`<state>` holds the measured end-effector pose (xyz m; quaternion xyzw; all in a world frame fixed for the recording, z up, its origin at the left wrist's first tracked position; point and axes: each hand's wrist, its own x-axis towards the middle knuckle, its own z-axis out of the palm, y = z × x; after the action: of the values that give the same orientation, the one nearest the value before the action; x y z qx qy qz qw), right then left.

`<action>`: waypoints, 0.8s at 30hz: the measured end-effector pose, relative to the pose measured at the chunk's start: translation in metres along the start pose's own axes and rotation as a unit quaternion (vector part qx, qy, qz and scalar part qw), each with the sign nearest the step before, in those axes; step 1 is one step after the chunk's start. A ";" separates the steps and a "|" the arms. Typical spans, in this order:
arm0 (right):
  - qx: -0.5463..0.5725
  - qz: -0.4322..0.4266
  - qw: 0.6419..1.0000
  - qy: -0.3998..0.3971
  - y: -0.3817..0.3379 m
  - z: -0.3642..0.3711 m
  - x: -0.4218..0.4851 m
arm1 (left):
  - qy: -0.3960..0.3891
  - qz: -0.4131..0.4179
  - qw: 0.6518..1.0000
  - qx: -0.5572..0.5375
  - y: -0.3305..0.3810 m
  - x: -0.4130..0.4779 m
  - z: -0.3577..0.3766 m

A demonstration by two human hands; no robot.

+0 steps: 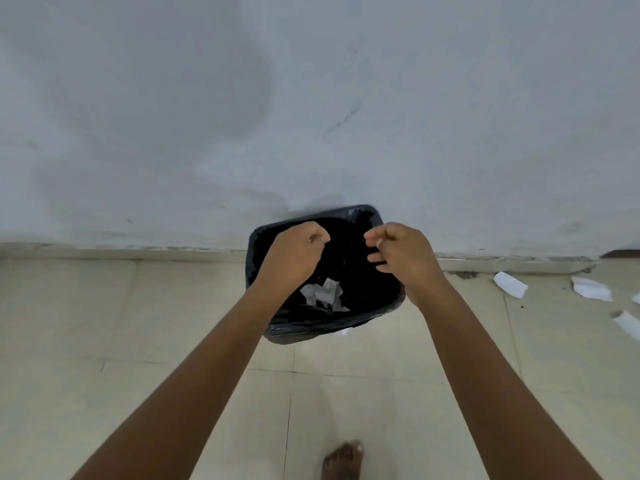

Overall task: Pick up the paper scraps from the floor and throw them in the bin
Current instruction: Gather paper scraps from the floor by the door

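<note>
Both hands over the black-lined bin (391, 299), which stands against the wall (311, 98). Left hand (294, 258) loosely curled, right hand (401, 254) half open with fingers spread; neither grip holds anything visible. Crumpled paper (325, 292) lies inside the bin. More paper scraps (510, 284) (at least three) lie on the tiled floor (104, 323) to the right, near the wall base.
</note>
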<state>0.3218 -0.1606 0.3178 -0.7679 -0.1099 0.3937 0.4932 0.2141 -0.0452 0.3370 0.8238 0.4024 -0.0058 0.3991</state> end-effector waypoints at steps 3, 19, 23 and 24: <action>0.062 0.035 0.997 0.019 -0.036 -0.035 -0.046 | -0.020 -0.064 0.991 -0.116 0.053 -0.029 -0.031; 0.258 0.167 0.921 0.239 -0.006 -0.338 -0.170 | -0.230 -0.006 0.968 -0.097 0.331 -0.082 0.113; 0.230 0.199 0.920 0.248 0.036 -0.420 -0.154 | -0.240 0.005 0.970 -0.046 0.372 -0.070 0.197; 0.224 0.204 0.921 0.245 0.046 -0.438 -0.148 | -0.236 0.013 0.971 -0.038 0.378 -0.065 0.217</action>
<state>0.5250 -0.5593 0.4413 -0.7155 0.2646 0.2999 0.5727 0.4903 -0.3673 0.4576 0.7882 0.2864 -0.1796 0.5142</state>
